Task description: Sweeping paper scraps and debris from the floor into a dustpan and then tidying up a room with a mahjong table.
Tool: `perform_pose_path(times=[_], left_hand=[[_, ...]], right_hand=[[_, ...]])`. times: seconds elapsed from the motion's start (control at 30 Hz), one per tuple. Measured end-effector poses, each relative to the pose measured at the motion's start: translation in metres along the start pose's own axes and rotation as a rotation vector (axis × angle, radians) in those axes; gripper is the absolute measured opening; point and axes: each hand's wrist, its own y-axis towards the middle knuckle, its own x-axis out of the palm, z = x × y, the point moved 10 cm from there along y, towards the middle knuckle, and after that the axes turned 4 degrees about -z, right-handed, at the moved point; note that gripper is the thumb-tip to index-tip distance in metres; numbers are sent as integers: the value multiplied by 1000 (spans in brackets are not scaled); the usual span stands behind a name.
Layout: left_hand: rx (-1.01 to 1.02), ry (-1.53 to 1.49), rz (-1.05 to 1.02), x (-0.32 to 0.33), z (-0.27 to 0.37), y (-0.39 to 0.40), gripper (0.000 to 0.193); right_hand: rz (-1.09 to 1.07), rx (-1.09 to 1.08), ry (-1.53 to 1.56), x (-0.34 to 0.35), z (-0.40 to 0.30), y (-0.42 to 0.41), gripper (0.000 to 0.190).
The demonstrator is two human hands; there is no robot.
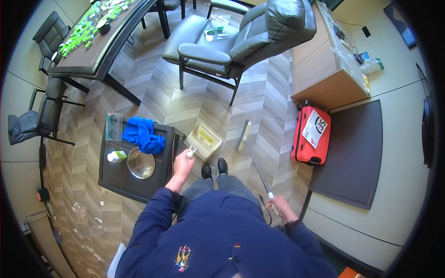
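My left hand [184, 164] is closed on the white handle end of a cream long-handled dustpan [211, 153], whose pan is on or just above the floor beyond my shoes. A green-and-white printed patch shows inside the pan. My right hand [280, 205] grips the white-and-grey pole of a broom [245, 135]; its pale head lies to the right of the dustpan, apart from it, and looks slightly blurred. Left of my left hand, a dark low table [161, 173] holds a blue cloth [143, 133], a clear bowl [140, 163], a white bottle [116, 156] and a clear packet [114, 127].
A grey leather recliner [205, 54] stands ahead, a small packet on its seat. At right are a red suitcase [302, 139] and a wooden cabinet [320, 80]. A table [81, 66] with green-and-white pieces is at upper left. Pale scraps [80, 215] lie on the floor at lower left.
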Motion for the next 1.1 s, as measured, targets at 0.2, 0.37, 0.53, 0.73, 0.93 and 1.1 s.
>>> perform_pose_path(times=[0.2, 0.37, 0.53, 0.73, 0.93, 1.1], left_hand=[[-15, 24, -157, 24, 15, 20, 31], [218, 456, -25, -7, 69, -2, 32], [761, -255, -184, -110, 294, -103, 12], [710, -1392, -1293, -153, 425, -246, 12], [671, -1459, -1426, -153, 452, -273, 8], [654, -1498, -1520, -149, 460, -285, 6]], right_hand=[[-31, 31, -54, 6, 22, 7, 10], [35, 26, -22, 13, 25, -2, 12], [38, 65, 71, 6, 45, 6, 12], [-46, 105, 106, -1, 62, 49, 11], [-49, 81, 59, 6, 40, 39, 12], [-83, 83, 71, 12, 35, 39, 12]])
